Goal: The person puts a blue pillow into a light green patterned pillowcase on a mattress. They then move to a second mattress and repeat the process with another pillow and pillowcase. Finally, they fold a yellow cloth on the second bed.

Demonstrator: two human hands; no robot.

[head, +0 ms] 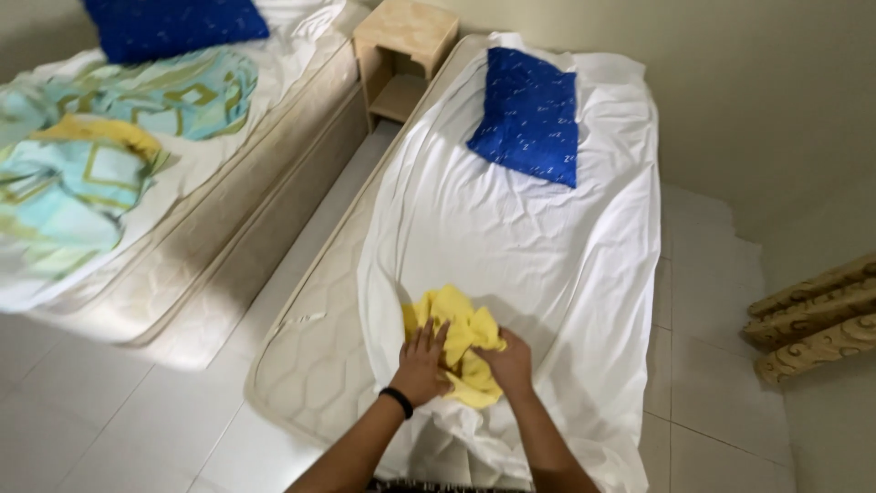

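Note:
A crumpled yellow cloth (pixel 461 329) lies on the white sheet (pixel 538 237) near the foot of the low bed (pixel 310 365). My left hand (pixel 422 365), with a black band on the wrist, rests flat on the cloth's left part, fingers spread. My right hand (pixel 507 363) grips the cloth's right side, its fingers curled into the folds. A blue pillow (pixel 531 114) lies at the head of the bed.
A second bed (pixel 192 219) at the left carries a teal and yellow patterned blanket (pixel 100 155) and another blue pillow (pixel 169 26). A small wooden nightstand (pixel 401 55) stands between the beds. Carved wooden pieces (pixel 817 324) lie at the right on the tiled floor.

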